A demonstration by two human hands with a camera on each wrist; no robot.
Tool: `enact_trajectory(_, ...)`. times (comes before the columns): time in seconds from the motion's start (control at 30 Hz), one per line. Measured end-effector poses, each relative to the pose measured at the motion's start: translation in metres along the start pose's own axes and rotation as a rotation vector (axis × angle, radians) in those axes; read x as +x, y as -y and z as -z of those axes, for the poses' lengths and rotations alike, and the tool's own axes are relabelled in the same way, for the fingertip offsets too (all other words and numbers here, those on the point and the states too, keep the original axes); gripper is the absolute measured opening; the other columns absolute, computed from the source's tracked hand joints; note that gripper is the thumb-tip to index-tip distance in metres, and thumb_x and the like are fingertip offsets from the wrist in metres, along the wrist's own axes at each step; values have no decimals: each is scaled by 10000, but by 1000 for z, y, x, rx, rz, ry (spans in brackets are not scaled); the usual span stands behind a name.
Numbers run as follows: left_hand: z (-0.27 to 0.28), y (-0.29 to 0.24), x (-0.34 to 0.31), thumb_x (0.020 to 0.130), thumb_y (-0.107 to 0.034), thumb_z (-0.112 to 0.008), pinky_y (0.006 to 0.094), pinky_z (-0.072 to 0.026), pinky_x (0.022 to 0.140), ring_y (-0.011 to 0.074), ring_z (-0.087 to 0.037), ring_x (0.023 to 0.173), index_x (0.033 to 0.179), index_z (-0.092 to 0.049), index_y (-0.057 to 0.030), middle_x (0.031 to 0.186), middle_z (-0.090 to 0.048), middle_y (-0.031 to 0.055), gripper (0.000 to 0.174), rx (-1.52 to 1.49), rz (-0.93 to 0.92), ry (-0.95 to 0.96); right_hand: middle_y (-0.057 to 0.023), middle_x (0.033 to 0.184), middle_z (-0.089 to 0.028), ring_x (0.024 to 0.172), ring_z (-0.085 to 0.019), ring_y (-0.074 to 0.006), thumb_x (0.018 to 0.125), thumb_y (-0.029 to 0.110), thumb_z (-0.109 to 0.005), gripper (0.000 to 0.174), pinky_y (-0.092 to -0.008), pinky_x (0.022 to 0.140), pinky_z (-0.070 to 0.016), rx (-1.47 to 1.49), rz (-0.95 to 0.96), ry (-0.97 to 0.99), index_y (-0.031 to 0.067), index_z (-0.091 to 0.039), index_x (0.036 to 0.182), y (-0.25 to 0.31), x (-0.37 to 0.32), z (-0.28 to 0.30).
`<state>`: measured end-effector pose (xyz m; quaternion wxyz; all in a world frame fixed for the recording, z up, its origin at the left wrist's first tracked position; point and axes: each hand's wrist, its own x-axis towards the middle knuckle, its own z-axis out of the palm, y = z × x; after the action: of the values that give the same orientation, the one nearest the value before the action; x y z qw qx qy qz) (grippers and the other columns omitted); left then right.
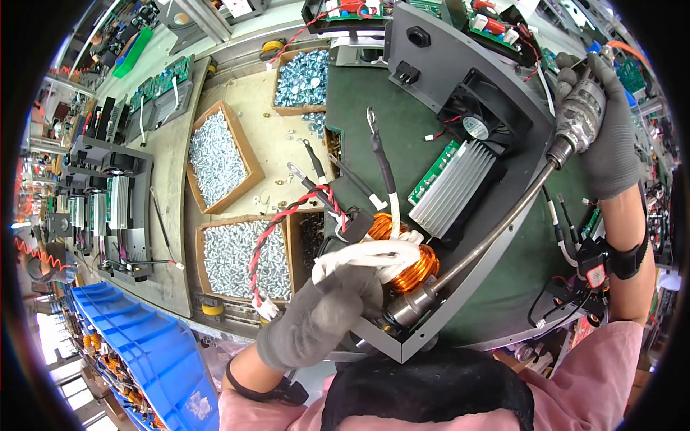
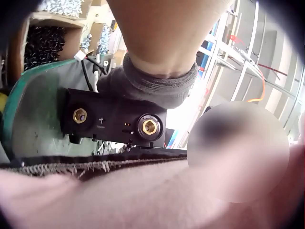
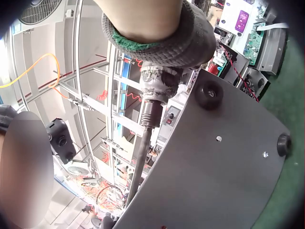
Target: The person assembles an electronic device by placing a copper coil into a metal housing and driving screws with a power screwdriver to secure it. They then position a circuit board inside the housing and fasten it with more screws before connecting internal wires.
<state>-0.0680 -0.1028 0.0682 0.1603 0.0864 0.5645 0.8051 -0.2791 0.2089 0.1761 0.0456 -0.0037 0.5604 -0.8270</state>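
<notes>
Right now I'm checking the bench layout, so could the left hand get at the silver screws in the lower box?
Probably yes: the silver screws lie exposed close to the left hand, though the red-and-black wire crosses part of them.

A white plus sign [image 2: 101, 120] is readable on the black rectangular plastic panel [image 2: 114, 102], between its two round brass terminals, nearer the left one in the left wrist view. Marks under it on that panel, and lettering on the round pale hub label [image 1: 475, 128] of the black square fan [image 1: 496, 104], are too small to read.
</notes>
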Motion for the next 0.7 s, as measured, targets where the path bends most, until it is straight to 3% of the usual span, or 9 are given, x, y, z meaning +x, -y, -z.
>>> enact_trajectory(0.13,9,-13,6,952,-172,-448,297,-485,609,209,-590,620,1085,-487,6,726,-586,128,225,673,-429,36,-154,931,-631,723,-640,-208,937,225,-519,295,-295,635,-580,-10,35,-19,-13,-520,1112,0,-6,-9)
enact_trajectory(0.17,7,-10,5,922,-99,-467,312,-487,572,222,-594,599,1135,-450,-8,729,-588,138,232,590,-308,7,-160,925,-645,698,-644,-217,934,226,-517,274,-305,604,-581,-19,43,-75,8,-531,1101,0,-4,-7)
enact_trajectory(0.27,3,9,2,821,45,-540,337,-491,514,234,-591,563,1249,-356,-44,743,-591,161,474,590,-399,-38,-136,849,-641,664,-637,-207,930,235,-523,260,-294,561,-569,-84,19,-99,0,-551,1037,-5,-9,-5)
enact_trajectory(0.3,0,0,3,815,59,-537,330,-489,511,228,-590,562,1259,-351,-46,747,-590,158,493,689,-407,-45,-120,808,-626,655,-632,-198,924,240,-538,258,-283,533,-557,-2,37,-255,-14,-549,969,-11,-12,-17)
enact_trajectory(0.4,-13,-10,8,819,61,-516,313,-474,488,215,-586,559,1198,-395,-33,727,-579,146,408,778,-457,-102,-111,770,-618,639,-626,-181,916,261,-554,268,-276,522,-550,-40,21,-200,-7,-545,925,-12,-13,-5)
enact_trajectory(0.5,-18,-10,9,620,-139,-859,300,-485,626,155,-578,536,768,-555,-59,581,-531,16,348,563,-224,-253,-99,748,-612,636,-624,-168,910,272,-566,264,-271,529,-548,-35,56,-242,9,-545,906,-14,-16,-6)
enact_trajectory(0.6,-14,-2,8,598,-151,-875,290,-482,612,145,-571,529,728,-525,-87,565,-520,11,379,690,-357,-265,-87,772,-609,672,-629,-168,904,253,-579,236,-272,576,-558,-57,44,-183,20,-544,912,-10,-24,6)
enact_trajectory(0.63,-13,-7,10,746,-124,-679,293,-463,533,176,-566,515,822,-515,-33,604,-547,62,202,699,-357,-220,-83,794,-607,701,-632,-170,901,236,-586,218,-274,608,-565,-99,3,-101,24,-541,916,-9,-27,9)
enact_trajectory(0.7,-12,-6,10,895,-97,-483,295,-444,454,207,-562,500,915,-506,22,643,-574,113,123,705,-355,-178,-78,801,-606,708,-632,-171,899,234,-588,215,-273,620,-563,-66,20,-142,25,-541,920,-9,-29,10)
